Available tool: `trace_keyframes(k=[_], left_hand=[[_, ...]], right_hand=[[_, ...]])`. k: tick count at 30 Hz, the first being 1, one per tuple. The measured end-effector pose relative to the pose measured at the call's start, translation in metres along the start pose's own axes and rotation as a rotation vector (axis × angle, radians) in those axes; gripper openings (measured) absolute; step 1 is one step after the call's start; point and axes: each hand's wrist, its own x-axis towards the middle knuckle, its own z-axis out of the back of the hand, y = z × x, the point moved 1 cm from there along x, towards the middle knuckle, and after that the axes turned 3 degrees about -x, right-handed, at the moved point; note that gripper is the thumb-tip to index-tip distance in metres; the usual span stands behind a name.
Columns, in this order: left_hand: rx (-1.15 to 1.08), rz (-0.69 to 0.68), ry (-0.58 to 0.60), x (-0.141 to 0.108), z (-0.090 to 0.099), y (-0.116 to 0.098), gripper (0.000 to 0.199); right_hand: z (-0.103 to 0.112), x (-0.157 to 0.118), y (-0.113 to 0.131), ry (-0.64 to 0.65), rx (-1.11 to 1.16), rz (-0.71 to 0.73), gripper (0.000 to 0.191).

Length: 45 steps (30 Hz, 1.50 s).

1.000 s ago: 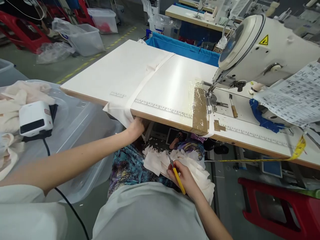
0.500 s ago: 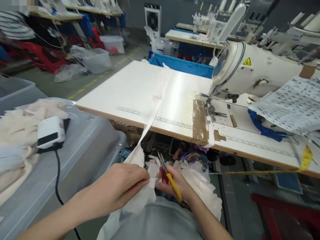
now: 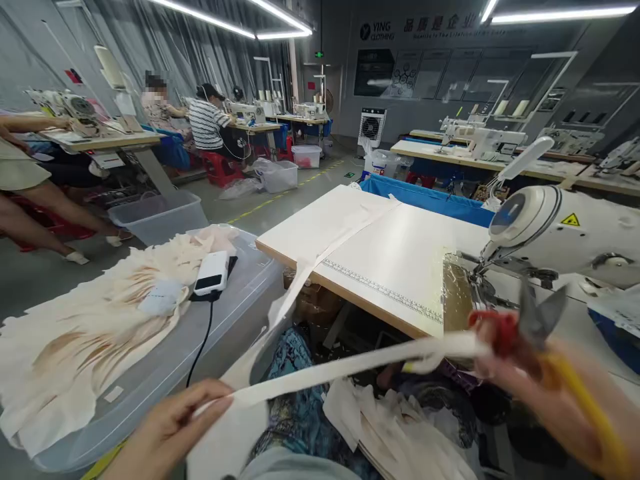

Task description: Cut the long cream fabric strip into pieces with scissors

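My left hand (image 3: 185, 427) pinches a pale cream fabric strip (image 3: 325, 373) at the lower left. The strip stretches rightward to my right hand (image 3: 545, 380), which is blurred and raised in front of the sewing machine (image 3: 565, 227). Scissors (image 3: 540, 313) with red and yellow handles are in my right hand, their blades spread and pointing up. Another length of the fabric (image 3: 295, 287) runs from near my left hand over the edge of the white table (image 3: 400, 253). More cream pieces (image 3: 400, 427) lie across my lap.
On the left, a clear plastic bin (image 3: 240, 300) bears a pile of cream fabric (image 3: 100, 320) and a white device (image 3: 212, 272) with a black cable. A blue cloth bin (image 3: 425, 197) stands behind the table. People sit at machines in the left background.
The view has tilted up and turned left. My hands have moved apart, with the strip now stretched between them. My right hand has risen to the right with the scissors, whose blades now stand wider.
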Motion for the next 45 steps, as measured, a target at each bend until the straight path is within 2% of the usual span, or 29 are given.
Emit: trace_keyframes(k=[1,2,4,6,7,8,10,13,15,17,19,21,23,26,30,34,38,45], left_hand=[[-0.031,-0.015,0.055,0.008,-0.013,-0.013,0.035],[-0.064,-0.039,0.111,0.018,-0.028,-0.028,0.036],[-0.129,-0.147,0.127,0.045,-0.058,-0.060,0.034],[-0.122,-0.336,0.149,0.073,-0.091,-0.088,0.030],[-0.098,-0.378,0.135,0.086,-0.108,-0.098,0.028],[-0.082,-0.380,0.155,0.096,-0.125,-0.105,0.026],[-0.089,-0.331,0.212,0.112,-0.154,-0.110,0.025],[-0.185,-0.264,0.328,0.122,-0.183,-0.103,0.026],[-0.212,-0.244,0.380,0.125,-0.190,-0.093,0.027],[-0.174,-0.227,0.403,0.127,-0.191,-0.083,0.028],[-0.145,-0.212,0.399,0.129,-0.191,-0.078,0.028],[-0.187,-0.159,0.428,0.130,-0.191,-0.077,0.028],[-0.271,-0.071,0.511,0.129,-0.193,-0.080,0.029],[-0.385,0.035,0.625,0.126,-0.197,-0.088,0.034],[-0.435,0.090,0.684,0.122,-0.202,-0.094,0.044],[-0.439,0.105,0.692,0.120,-0.207,-0.088,0.043],[-0.516,0.163,0.695,0.118,-0.209,-0.078,0.039],[-0.607,0.252,0.666,0.118,-0.206,-0.073,0.043]], right_hand=[[0.012,0.022,0.015,-0.113,-0.020,0.057,0.028],[0.021,0.042,0.028,-0.174,-0.043,0.089,0.028],[0.033,0.077,0.045,-0.383,-0.137,0.220,0.025],[0.036,0.102,0.047,-0.543,-0.280,0.317,0.019],[0.034,0.110,0.042,-0.572,-0.370,0.337,0.017],[0.030,0.116,0.034,-0.543,-0.472,0.315,0.015],[0.020,0.119,0.011,-0.387,-0.664,0.205,0.018],[-0.001,0.097,-0.024,-0.188,-0.779,-0.044,0.018],[-0.018,0.066,-0.035,-0.159,-0.657,-0.132,0.016],[-0.036,0.029,-0.039,-0.122,-0.362,-0.165,0.018],[-0.054,-0.008,-0.041,-0.001,-0.015,-0.213,0.023],[-0.070,-0.040,-0.047,0.157,0.193,-0.293,0.028],[-0.082,-0.063,-0.058,0.273,0.235,-0.377,0.033],[-0.093,-0.083,-0.080,0.386,0.273,-0.469,0.041],[-0.094,-0.089,-0.097,0.517,0.299,-0.478,0.045],[-0.090,-0.077,-0.098,0.621,0.169,-0.387,0.050],[-0.091,-0.063,-0.098,0.720,0.130,-0.351,0.052],[-0.098,-0.053,-0.100,0.803,0.098,-0.342,0.050]])
